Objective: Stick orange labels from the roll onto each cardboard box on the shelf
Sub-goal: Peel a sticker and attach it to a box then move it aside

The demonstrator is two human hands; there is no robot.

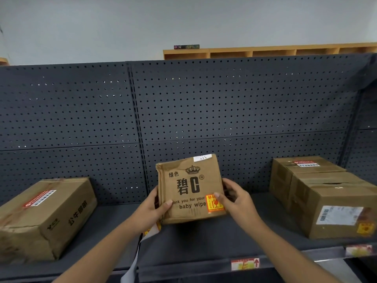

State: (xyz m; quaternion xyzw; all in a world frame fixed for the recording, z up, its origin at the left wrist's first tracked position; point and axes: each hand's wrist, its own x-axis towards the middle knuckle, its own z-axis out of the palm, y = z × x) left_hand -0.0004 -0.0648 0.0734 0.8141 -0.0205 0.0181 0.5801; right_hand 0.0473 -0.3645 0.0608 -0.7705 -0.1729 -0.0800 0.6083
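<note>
Both hands on the small box (190, 188), held tilted up, its lower edge at or just above the shelf (204, 237), mid-bay. Left hand (152, 209) curled round the box's left edge, thumb on the front face; a strip of label backing (132, 262) hangs from under that hand, and a bit of orange shows there too, likely the roll, mostly hidden. Right hand (234, 199) grips the right edge, thumb pressing on the orange label (214, 203) at the lower right of the front face.

Step in hand, as I read it: seating the label. To do it well:
- keep left hand bracing the box so it doesn't rock
- rub thumb from label centre outward to the edges, corners last
- label sits close to the box's right edge; make sure no corner overhangs or lifts
- set box down flat, face out

Counts:
- boxes: 4. One large at left (47, 217), the small one in hand, two stacked close at right: rear (302, 174) and front (334, 209)
- orange labels seen: 2, on the small box and the front right box (366, 229)
- left box and rear right box show red/white stickers only; no orange visible on them, other faces hidden
- hands: 2
</note>
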